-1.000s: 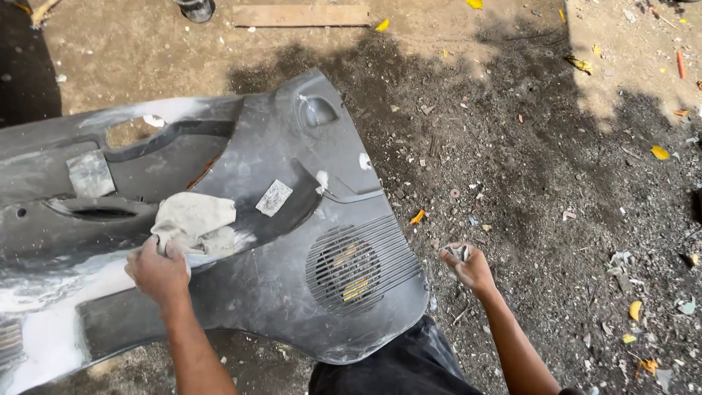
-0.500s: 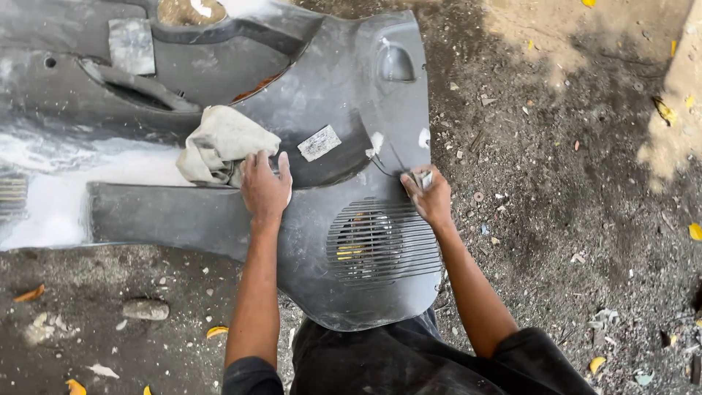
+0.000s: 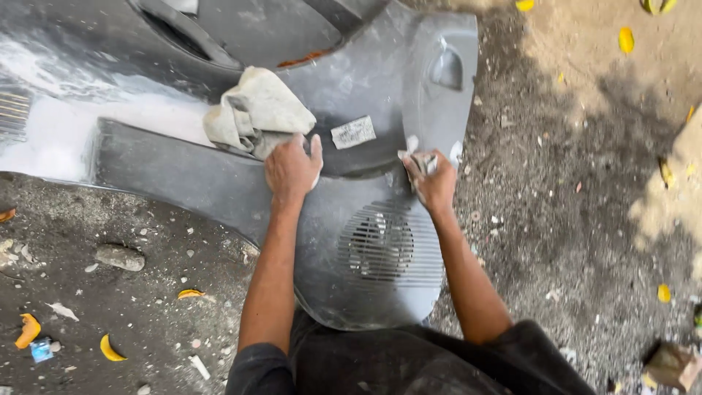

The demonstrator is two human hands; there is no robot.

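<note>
Both bare forearms reaching forward from the lower edge, left hand (image 3: 291, 167) palm down with fingers curled, right hand (image 3: 431, 179) closed in a fist-like grip, wrists straight, hands apart.

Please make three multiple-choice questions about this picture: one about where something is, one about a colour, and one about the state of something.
1. Where is the cloth?
A. on the grey panel, under the left hand
B. on the ground beside the stone
C. over the person's knee

2. What colour are the fallen leaves on the ground?
A. blue
B. yellow-orange
C. white

3. What is the right hand doing?
A. hanging free above the ground
B. lying flat and empty on the grille
C. gripping a small pale piece against the panel

Answers: 1 A, the left hand presses the crumpled cloth onto the panel. 2 B, the scattered leaves are yellow to orange. 3 C, the fingers are closed on a small pale piece above the round grille.
</note>
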